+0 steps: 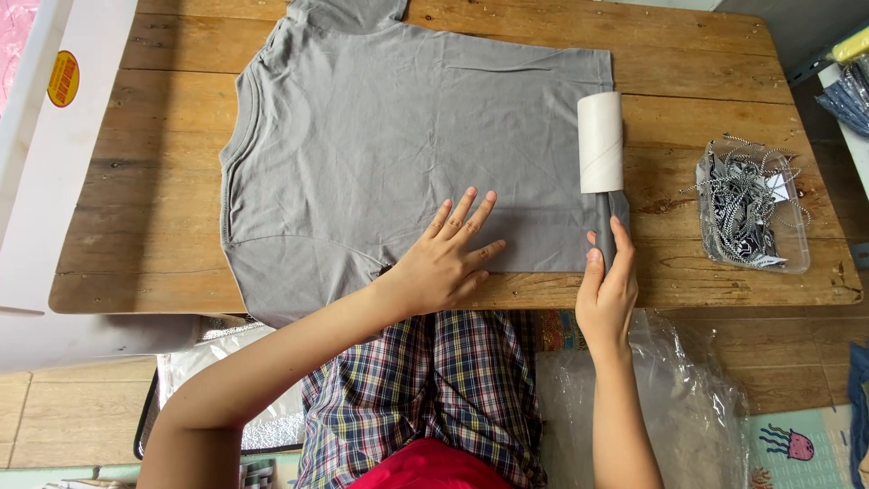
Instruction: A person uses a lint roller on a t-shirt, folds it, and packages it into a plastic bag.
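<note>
Pressing flat on the grey T-shirt (pixel 398 145), your left hand (pixel 445 263) lies palm down with the fingers spread and straight, grasping nothing; it rests on the lower part of the shirt, close to the bench's near edge. Your right hand (pixel 606 290) is closed around the dark handle of a lint roller (pixel 601 154), thumb along the left side of the handle and fingers wrapped on the right. The roller's white cylinder stands lengthwise away from you, lying on the shirt's hem edge at the right side of the garment, with part of it over the bare wood.

The T-shirt is spread flat across the wooden bench (pixel 706 81), neck to your left, hem to your right, one sleeve hanging off the near edge beside your left forearm and the other reaching the far edge. To the right of the roller, well apart from the shirt, a clear plastic tray (pixel 797 244) holds a tangle of black-and-white cord and tags. A white box lid (pixel 45 190) leans at the bench's left end. Below the bench, a clear plastic bag (pixel 688 398) lies by your right forearm.
</note>
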